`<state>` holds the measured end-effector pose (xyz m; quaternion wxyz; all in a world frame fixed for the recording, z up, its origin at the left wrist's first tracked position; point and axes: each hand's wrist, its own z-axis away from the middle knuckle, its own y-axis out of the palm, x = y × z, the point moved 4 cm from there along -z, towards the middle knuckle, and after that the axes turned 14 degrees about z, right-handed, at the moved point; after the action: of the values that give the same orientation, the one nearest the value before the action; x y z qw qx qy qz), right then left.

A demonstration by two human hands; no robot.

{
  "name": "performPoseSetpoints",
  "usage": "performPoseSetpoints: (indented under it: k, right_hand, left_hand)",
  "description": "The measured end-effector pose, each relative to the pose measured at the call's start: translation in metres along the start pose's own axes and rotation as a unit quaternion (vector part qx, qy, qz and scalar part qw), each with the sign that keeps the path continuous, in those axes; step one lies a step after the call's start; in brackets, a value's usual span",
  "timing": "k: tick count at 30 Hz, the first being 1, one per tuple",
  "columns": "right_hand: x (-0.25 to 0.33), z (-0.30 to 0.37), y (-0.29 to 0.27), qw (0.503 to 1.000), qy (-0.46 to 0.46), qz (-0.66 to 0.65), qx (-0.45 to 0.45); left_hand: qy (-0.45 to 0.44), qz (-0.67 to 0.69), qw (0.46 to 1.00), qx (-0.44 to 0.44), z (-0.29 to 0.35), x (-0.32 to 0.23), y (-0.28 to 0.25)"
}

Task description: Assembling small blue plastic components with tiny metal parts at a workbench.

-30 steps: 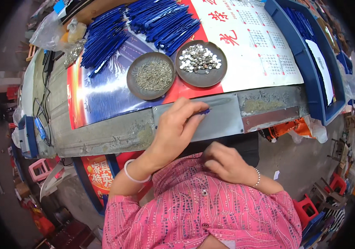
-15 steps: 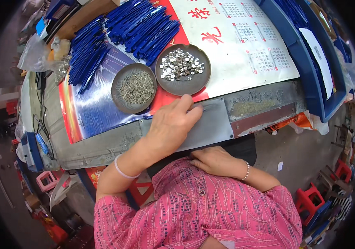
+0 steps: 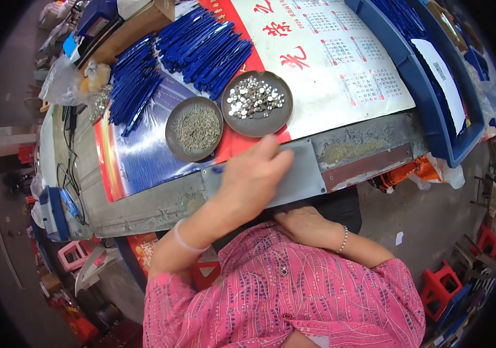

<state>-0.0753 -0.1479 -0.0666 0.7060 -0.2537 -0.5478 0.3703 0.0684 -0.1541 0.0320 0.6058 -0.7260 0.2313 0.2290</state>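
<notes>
Observing the left hand (image 3: 258, 174), we find it blurred and loosely curled over the grey metal plate (image 3: 303, 174) at the near edge of the tabletop (image 3: 143, 210), just beside the dish of silvery discs (image 3: 259, 129); we cannot tell what it grips. Our right hand (image 3: 309, 225) is partly curled against the pink shirt (image 3: 329, 284), fingertips hidden, any contents unclear. We note a dish of metal pins (image 3: 171, 130) left of the discs, with blue strips (image 3: 201, 49) beyond.

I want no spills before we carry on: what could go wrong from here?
The left hand is close to the disc dish; a bump might scatter its silver discs. The neighbouring dish sits right beside it, so spilled discs could mix with its small metal pieces.
</notes>
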Motion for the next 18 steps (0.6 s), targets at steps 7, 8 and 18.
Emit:
performPoseSetpoints:
  k: [7,8,18]
  right_hand:
    - [0.007,0.004,-0.012,0.998,0.011,0.053,0.012]
    - [0.008,0.009,-0.017,0.999,-0.003,0.043,-0.010]
    - [0.043,0.011,-0.095,0.940,-0.033,-0.226,-0.252]
  left_hand:
    - [-0.014,-0.019,0.999,0.030,0.017,0.016,-0.004]
    - [-0.012,-0.020,0.999,0.027,0.022,0.018,-0.007]
    - [-0.235,0.596,0.732,-0.231,0.085,0.003,-0.017]
